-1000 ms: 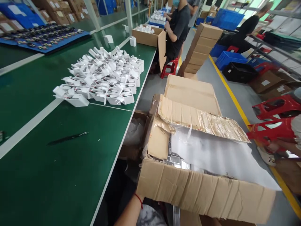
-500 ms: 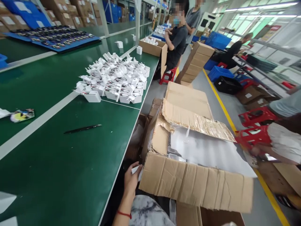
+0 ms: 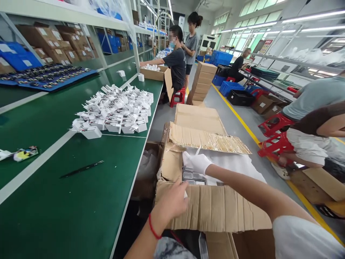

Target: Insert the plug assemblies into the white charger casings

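Cardboard box (image 3: 215, 210) near flap is gripped by the bare left hand (image 3: 172, 201), fingers curled; the gloved right hand (image 3: 196, 162), fingers together, touches white sheet (image 3: 237, 165).

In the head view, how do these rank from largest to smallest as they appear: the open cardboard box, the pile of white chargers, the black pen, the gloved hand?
1. open cardboard box
2. pile of white chargers
3. and 4. black pen and gloved right hand: unsure. The pen is longer but much thinner.

The box also lies nearest the camera, which enlarges it.
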Available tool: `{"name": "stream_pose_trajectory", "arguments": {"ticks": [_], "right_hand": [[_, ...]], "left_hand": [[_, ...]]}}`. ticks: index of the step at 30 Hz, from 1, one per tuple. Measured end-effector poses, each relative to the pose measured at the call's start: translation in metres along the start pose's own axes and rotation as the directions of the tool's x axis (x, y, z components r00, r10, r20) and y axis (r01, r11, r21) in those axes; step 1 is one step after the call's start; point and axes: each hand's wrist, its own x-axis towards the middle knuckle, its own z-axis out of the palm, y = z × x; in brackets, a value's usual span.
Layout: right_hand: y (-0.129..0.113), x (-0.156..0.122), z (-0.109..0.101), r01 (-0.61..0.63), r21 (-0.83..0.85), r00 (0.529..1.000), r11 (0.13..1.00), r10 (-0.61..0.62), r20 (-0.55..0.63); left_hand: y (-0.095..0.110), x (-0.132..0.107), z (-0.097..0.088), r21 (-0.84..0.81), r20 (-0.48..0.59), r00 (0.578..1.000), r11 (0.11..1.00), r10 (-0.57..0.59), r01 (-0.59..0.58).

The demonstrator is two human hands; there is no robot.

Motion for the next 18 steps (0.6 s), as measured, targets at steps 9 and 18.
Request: {"name": "stream_pose_trajectory", "arguments": {"ticks": [9,18], "right_hand": [[0.09,-0.004,-0.152,-0.265,-0.188,0.915,0.946,0.185,-0.359],[-0.037,0.073,-0.214,0.11,0.095,0.813,0.989,-0.034,-0.581]], "left_hand": [[0.021,0.029,-0.067,0.374,0.234,0.969,0.927,-0.075,-0.018],[0.015,0.066,-0.068,0.572,-0.006,0.976,0.8,-0.218,0.182]]}}
